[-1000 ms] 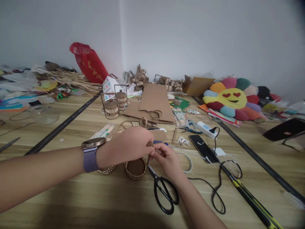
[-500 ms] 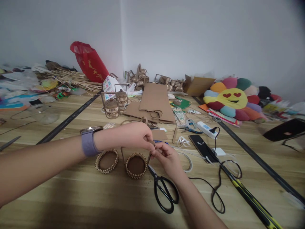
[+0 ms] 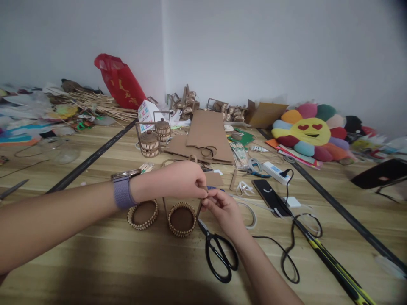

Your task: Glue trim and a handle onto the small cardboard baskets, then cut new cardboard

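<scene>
My left hand, with a purple-strapped watch on the wrist, pinches the top of a thin cardboard frame above the table. My right hand meets it from the right, fingers pinched on the same piece. Under my hands lie two round cardboard baskets edged with beads, one inside the frame and one to its left. Black scissors lie just in front of my right hand.
A phone on a cable, a white power strip, a black cord and a yellow-black tool lie right. Cardboard sheets, finished cardboard lanterns, a red bag and a flower cushion sit behind.
My left hand lifted off the baskets and rose slightly, uncovering the left basket; both hands stay pinched together on the frame's top.
</scene>
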`<state>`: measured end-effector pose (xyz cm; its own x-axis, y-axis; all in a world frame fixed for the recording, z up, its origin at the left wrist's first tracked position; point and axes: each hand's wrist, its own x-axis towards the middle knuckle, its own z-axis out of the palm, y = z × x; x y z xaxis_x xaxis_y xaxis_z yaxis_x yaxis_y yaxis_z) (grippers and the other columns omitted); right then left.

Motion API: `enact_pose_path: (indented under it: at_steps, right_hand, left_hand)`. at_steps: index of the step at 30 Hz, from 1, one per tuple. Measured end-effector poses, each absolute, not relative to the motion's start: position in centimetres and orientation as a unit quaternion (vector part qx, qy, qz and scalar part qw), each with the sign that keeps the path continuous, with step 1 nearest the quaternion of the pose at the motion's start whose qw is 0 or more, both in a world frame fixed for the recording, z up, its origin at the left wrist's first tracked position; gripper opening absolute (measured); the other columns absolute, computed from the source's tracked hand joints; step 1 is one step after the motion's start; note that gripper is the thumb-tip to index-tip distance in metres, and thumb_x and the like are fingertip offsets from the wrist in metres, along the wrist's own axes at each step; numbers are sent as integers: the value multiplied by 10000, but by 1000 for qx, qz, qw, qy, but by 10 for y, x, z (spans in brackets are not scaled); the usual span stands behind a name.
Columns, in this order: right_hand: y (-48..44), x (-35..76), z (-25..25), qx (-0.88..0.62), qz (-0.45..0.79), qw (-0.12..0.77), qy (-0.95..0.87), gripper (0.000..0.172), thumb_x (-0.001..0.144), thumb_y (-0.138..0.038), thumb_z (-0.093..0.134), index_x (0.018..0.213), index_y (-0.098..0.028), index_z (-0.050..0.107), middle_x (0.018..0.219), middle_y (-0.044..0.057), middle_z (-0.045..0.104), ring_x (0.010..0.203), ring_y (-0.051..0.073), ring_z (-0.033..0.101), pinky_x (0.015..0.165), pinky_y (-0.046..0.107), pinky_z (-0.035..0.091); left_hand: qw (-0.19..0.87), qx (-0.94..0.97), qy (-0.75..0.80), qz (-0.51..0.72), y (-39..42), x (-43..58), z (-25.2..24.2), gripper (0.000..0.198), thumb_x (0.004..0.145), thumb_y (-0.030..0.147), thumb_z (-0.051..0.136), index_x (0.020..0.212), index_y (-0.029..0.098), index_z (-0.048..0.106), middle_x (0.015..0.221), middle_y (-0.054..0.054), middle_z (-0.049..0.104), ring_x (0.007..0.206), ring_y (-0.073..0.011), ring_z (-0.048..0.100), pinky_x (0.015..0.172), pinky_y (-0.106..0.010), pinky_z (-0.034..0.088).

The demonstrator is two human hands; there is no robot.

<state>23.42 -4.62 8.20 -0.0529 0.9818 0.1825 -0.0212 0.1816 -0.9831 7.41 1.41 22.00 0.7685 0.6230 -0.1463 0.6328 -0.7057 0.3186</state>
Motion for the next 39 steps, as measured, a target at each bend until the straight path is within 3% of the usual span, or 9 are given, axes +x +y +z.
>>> enact_pose_path:
  at_steps: [3, 7, 13, 17, 23, 33, 39]
  right_hand:
    - [-46, 233, 81, -431, 474, 543, -543, 344, 739, -515, 805, 818, -213, 663, 624, -14, 678, 593, 154, 640, 617, 277, 533]
    - [-46, 231, 82, -433, 485, 543, -531, 391, 705, -555, 819, 804, -211, 663, 612, -23, 672, 587, 150, 641, 604, 272, 530]
    - [-48, 231, 86, -437, 486, 548, -522, 413, 678, -584, 830, 790, -216, 679, 613, -16, 678, 593, 153, 645, 602, 275, 527]
    - [-49, 232, 83, -435, 487, 552, -519, 398, 679, -568, 836, 773, -215, 677, 702, 12, 717, 608, 157, 647, 624, 294, 543]
    - [-48, 232, 82, -429, 484, 550, -528, 345, 715, -518, 827, 812, -221, 681, 725, 11, 709, 630, 162, 645, 643, 301, 550]
    - [-49, 237, 86, -446, 480, 552, -517, 333, 674, -470, 853, 849, -226, 708, 650, -17, 660, 616, 158, 609, 643, 300, 524]
    - [-52, 250, 96, -468, 450, 557, -518, 336, 660, -455, 868, 863, -224, 733, 749, 9, 690, 662, 153, 577, 631, 277, 470]
  left_hand:
    - [166, 922, 348, -13, 13, 73, 216, 195, 765, 320, 609, 668, 206, 733, 519, 35, 568, 474, -116, 436, 477, -265, 256]
    - [136, 929, 341, 40, 11, 68, 201, 188, 780, 369, 632, 758, 222, 748, 660, 2, 666, 594, -154, 527, 504, -279, 262]
    - [146, 926, 345, 39, 11, 67, 198, 188, 781, 359, 622, 766, 223, 751, 661, -7, 666, 578, -153, 505, 509, -285, 251]
    - [222, 908, 355, -11, 25, 67, 217, 333, 829, 480, 569, 774, 202, 744, 630, 7, 636, 534, -128, 467, 509, -261, 261]
    - [203, 901, 382, -24, 37, 63, 223, 400, 880, 478, 493, 639, 180, 606, 547, 29, 483, 496, -111, 373, 495, -255, 245]
    - [382, 853, 347, -81, 32, 60, 214, 347, 846, 463, 551, 621, 201, 582, 463, 52, 447, 425, -107, 362, 459, -253, 228]
    - [461, 829, 315, -40, 37, 57, 209, 224, 848, 390, 574, 750, 194, 622, 665, 46, 627, 548, -99, 440, 537, -215, 309]
